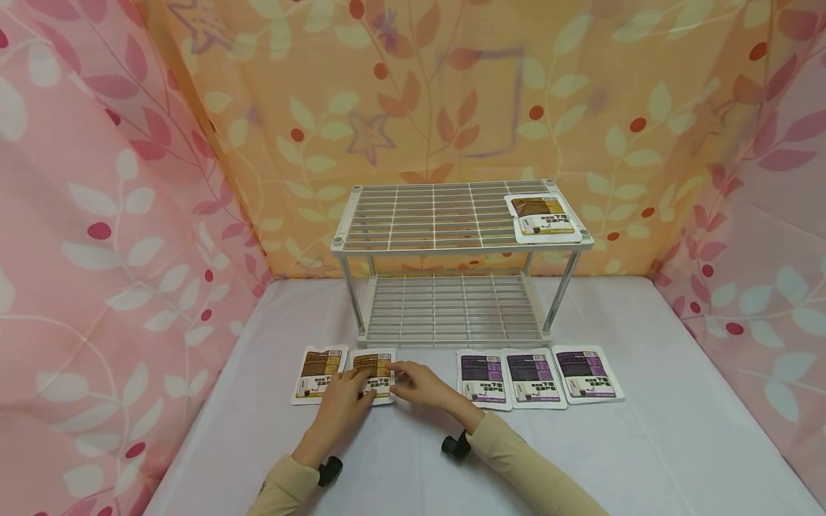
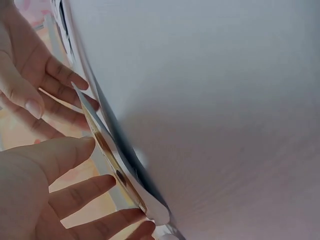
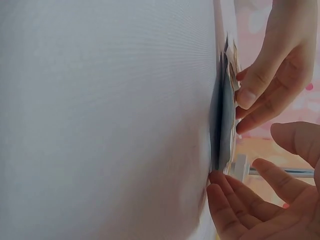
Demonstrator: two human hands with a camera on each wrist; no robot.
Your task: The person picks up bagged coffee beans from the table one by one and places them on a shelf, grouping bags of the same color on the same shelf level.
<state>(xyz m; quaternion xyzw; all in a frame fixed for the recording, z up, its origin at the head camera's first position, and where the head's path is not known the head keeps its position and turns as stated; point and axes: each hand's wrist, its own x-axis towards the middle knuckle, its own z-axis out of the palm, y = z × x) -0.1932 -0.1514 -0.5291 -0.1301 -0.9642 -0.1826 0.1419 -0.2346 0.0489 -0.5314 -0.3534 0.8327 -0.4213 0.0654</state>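
My left hand (image 1: pixel 343 403) lies over the lower left of a brown-and-white packet (image 1: pixel 373 360), its fingertips touching the printed face. At that packet's right edge is my right hand (image 1: pixel 421 387), fingertips against the edge and thumb held apart in the right wrist view. Seen edge-on in the left wrist view, the packet (image 2: pixel 107 150) stands slightly off the white table along its near side. A second brown packet (image 1: pixel 315 369) lies just left of it, partly covered by my left hand.
A two-tier white wire rack (image 1: pixel 406 249) stands behind the packets. One brown packet (image 1: pixel 543 218) lies on its top shelf at the right. Three purple packets, including a middle one (image 1: pixel 534 378), lie in a row at the rack's front right. Patterned cloth (image 1: pixel 310 215) encloses the table.
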